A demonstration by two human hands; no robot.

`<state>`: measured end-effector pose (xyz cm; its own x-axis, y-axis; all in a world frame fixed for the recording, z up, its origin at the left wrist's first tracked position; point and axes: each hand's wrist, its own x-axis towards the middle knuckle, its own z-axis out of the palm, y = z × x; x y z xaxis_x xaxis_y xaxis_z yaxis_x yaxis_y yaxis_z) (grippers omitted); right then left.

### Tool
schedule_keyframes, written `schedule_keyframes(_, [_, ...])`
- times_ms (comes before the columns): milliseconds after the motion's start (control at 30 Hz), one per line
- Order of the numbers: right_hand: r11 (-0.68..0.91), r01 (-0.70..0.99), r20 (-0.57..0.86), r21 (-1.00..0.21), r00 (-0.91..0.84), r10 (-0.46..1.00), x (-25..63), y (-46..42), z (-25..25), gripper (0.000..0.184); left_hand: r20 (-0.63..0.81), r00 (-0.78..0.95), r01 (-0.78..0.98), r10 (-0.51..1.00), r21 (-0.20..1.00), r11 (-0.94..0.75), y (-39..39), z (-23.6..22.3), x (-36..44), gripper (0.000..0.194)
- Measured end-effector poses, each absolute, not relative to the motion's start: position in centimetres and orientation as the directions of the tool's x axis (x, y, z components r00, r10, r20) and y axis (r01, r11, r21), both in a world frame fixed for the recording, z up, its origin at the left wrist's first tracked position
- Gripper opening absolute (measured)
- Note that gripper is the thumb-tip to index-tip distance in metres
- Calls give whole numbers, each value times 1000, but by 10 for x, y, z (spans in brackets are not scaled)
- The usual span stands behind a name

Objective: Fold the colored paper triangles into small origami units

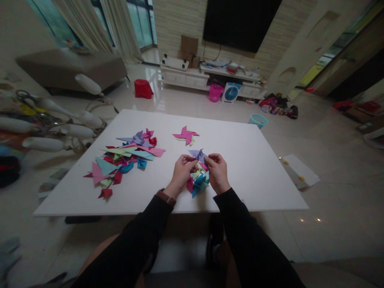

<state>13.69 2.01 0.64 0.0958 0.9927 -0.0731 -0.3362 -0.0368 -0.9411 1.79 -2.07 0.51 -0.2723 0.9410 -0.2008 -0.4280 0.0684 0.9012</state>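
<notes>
Black sleeves [132,236] end at hands [182,173] pinching pointed, folded lilac paper [198,155].

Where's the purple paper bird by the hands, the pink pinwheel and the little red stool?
Purple paper bird [198,155]: head view, on its middle.
Pink pinwheel [187,136]: head view, at its centre.
Red stool [143,89]: head view, on its side.

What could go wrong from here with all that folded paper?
The purple folded paper is at the fingertips of the left hand and right hand, so a hard pinch might crease it.

The blue folded paper sits just below the hands, so a wrist might brush it.

The small red piece lies near the close edge of the white table; a sleeve could perhaps sweep it off.
</notes>
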Motion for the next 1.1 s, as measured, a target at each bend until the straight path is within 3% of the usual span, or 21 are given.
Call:
schedule_keyframes(300, [-66,-369,-93,-927,57,994,131,18,5,33,-100,-356,-306,929,952,-15,-17,-2,16,33])
schedule_keyframes(567, [-69,-358,-69,-931,-14,998,129,13,10,29,-115,-355,-296,928,955,5,-18,5,12,37])
schedule_keyframes(733, [-153,-370,-151,-916,-36,988,131,13,14,26,-143,-353,-339,924,941,16,-16,1,9,35])
schedule_keyframes(933, [-35,-139,-24,-990,-80,996,132,10,15,22,-167,-262,-466,950,884,26,-15,3,8,30])
schedule_keyframes(1100, [112,-46,116,-993,-82,990,129,8,14,18,-178,-205,-540,962,841,40,-14,7,10,31])
